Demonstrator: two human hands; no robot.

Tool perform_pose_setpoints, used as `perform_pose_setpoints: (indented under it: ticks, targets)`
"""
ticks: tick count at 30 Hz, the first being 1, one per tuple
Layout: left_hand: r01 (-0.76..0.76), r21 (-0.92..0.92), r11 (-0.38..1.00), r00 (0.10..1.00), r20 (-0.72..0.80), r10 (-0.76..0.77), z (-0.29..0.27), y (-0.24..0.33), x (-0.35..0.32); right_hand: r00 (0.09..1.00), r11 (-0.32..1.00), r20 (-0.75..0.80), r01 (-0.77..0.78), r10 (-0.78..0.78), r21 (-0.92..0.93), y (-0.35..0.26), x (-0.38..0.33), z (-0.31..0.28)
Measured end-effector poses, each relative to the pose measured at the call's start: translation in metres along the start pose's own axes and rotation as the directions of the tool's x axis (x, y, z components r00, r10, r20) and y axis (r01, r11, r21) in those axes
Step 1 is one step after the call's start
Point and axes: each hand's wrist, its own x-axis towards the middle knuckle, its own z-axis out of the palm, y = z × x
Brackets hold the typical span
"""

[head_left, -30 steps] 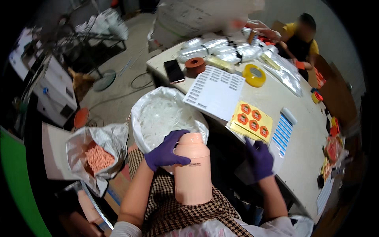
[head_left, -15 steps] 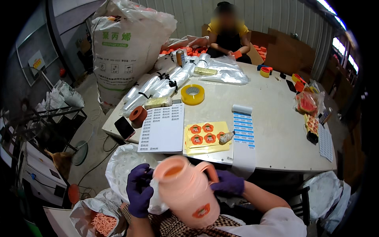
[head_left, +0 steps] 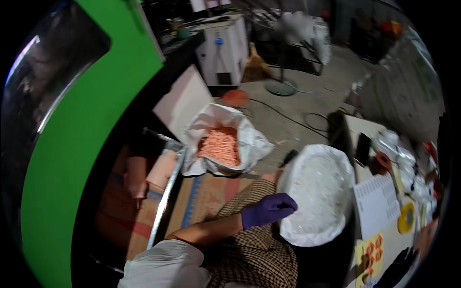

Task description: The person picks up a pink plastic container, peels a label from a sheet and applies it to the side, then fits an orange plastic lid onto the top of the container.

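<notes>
As the head view shows, the white-lined bin (head_left: 309,238) of clear scraps (head_left: 319,187) sits just left of the table (head_left: 361,126). Left hand (head_left: 269,211) at bin's edge, fingers half-curled, any grip unclear; right hand (head_left: 402,265) over table, closure: cannot tell. Bin likely soft-walled, scraps light, slippery; grasp by rim.

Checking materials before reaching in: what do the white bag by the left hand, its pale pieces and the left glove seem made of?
White bag: probably plastic film or weave, faint sheen; its rim folds and wrinkles.
Pale pieces: likely plastic; shiny glints, translucent look, though blurred.
Left glove: perhaps rubber, fairly matt, fitting closely.
</notes>
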Motion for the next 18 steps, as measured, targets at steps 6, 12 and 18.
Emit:
perform_pose_setpoints:
  ticks: [6, 12, 18]
  targets:
    - [0.326, 0.132, 0.936, 0.509, -0.859, -0.057, -0.203, -0.056, -0.192, 0.914, 0.913, -0.072, -0.404, 0.399, -0.059, 0.082, -0.125, 0.082]
    - [0.253, -0.408, 0.877, -0.237, -0.905, -0.353, -0.371, -0.05, -0.397, 0.832, 0.831, 0.062, -0.54, 0.551, -0.137, 0.111, -0.131, 0.008]
    - [0.585, -0.17, 0.793, 0.159, -0.935, -0.318, -0.393, -0.111, -0.357, 0.824, 0.789, 0.096, -0.492, 0.559, -0.368, 0.111, -0.169, 0.12]
